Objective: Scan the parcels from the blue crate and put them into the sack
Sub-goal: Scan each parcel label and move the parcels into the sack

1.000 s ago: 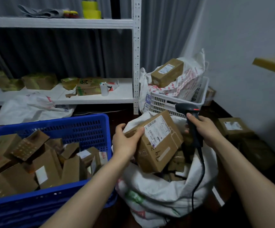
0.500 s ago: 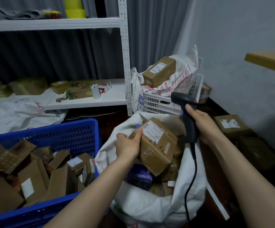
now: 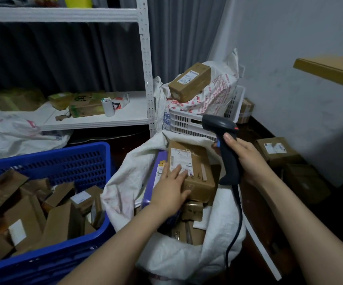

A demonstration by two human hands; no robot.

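— What's over on the left?

— The blue crate (image 3: 67, 161), a slotted plastic one, heaped with brown cardboard parcels (image 3: 49, 214) lying at all angles. A few show white labels, most only plain card. Behind it stands a white metal shelf (image 3: 96, 120) with a small white cup (image 3: 108, 106) and some flattened packets on its lower board.

— And the box being handled?

— Just right of the crate is the white woven sack (image 3: 125, 182), its mouth folded open. The cardboard box (image 3: 195, 171) lies on top of the parcels already in the sack, label side up. It is brown and squarish, with a white shipping label bearing barcodes on its near-left part, some dark handwriting below the label, and a strip of tape on the right. A purple parcel (image 3: 156, 182) sits against its left edge.

— Is the left hand (image 3: 171, 187) gripping it?

— No, it lies flat on the box, fingers spread and loose over the lower label, not closed round anything.

— The other hand?

— The right hand (image 3: 246, 159) is wrapped tight on the handle of a black barcode scanner (image 3: 224, 145), held upright beside the sack's far right rim, its cable (image 3: 237, 223) hanging down. Behind it is a white basket (image 3: 189, 124) with another sack and a long brown box (image 3: 190, 82) on top
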